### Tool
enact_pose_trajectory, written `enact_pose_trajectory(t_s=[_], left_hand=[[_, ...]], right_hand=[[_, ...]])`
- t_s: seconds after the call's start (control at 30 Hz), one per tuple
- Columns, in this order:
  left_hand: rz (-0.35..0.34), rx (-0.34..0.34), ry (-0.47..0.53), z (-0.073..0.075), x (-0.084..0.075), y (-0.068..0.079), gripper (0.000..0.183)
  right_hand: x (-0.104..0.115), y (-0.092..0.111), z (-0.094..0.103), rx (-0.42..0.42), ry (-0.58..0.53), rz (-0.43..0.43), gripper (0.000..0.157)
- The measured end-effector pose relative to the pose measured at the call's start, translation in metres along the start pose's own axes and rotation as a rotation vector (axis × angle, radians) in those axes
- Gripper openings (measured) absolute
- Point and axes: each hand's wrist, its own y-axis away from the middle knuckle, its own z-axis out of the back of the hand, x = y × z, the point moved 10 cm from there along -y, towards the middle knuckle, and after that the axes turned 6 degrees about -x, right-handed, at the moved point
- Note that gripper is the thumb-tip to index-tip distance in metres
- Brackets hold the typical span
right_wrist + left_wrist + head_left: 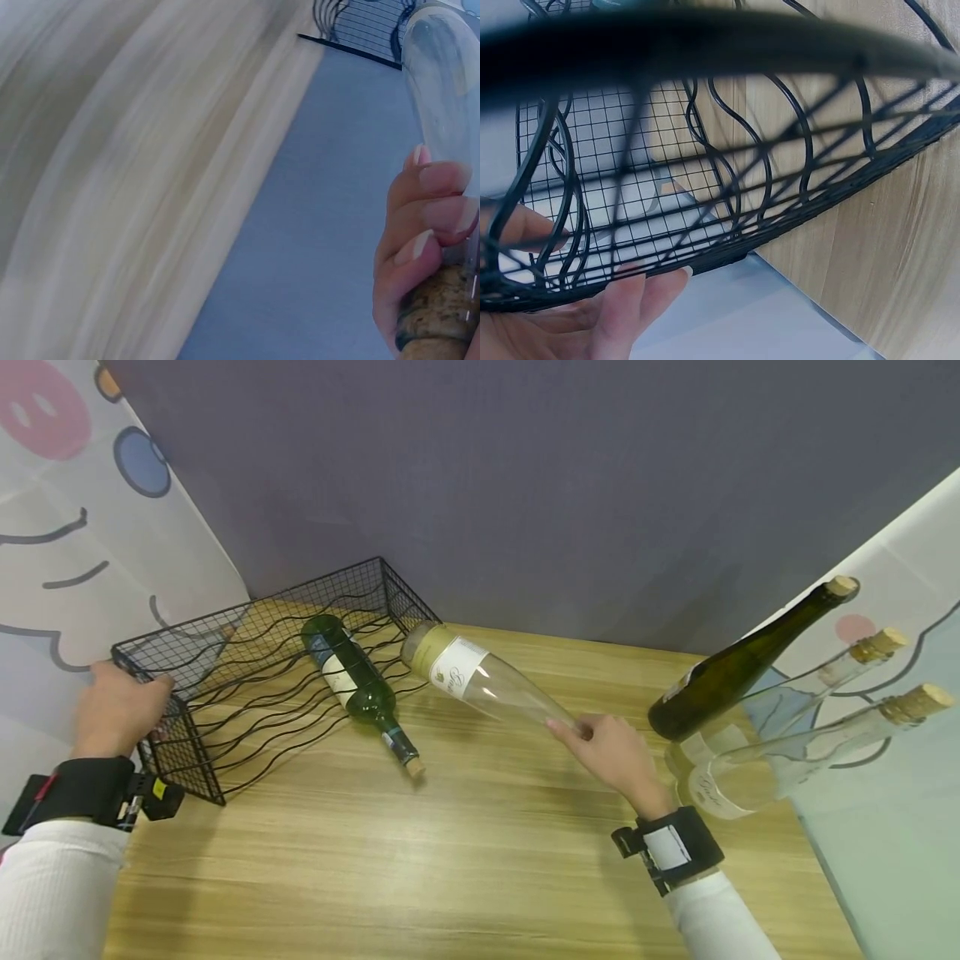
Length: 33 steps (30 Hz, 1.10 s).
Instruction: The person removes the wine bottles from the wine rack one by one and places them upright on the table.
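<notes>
My right hand (611, 747) grips the neck of a clear glass bottle (480, 679) with a white label, held nearly level above the wooden table (450, 843), its base pointing at the black wire rack (247, 693). In the right wrist view my fingers (424, 225) curl round the corked neck of the clear bottle (446, 82). My left hand (116, 706) grips the rack's near-left corner; the left wrist view shows its fingers (622, 300) on the rack's wires (720, 187). A dark green bottle (356, 689) lies in the rack, cork toward me.
Three corked bottles stand at the table's right edge: a dark green one (738, 664) and two clear ones (787, 710) (810, 752). A grey wall (525, 485) runs behind the table. Patterned cloths hang at left (67, 527) and right (900, 610).
</notes>
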Motion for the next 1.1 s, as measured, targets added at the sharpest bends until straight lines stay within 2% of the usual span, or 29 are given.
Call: enact_pose_trajectory(t_s=[0.53, 0.83, 1.1], left_hand=[[0.026, 0.013, 0.004, -0.002, 0.003, -0.001, 0.086], [0.007, 0.009, 0.001, 0.0, 0.001, 0.0, 0.085], [0.023, 0.023, 0.006, -0.001, 0.002, 0.001, 0.085]], right_hand=[[0.023, -0.004, 0.012, -0.03, -0.039, 0.017, 0.059], [0.021, -0.008, 0.019, -0.06, -0.058, 0.001, 0.062], [0.014, -0.013, 0.025, -0.082, -0.043, -0.022, 0.063]])
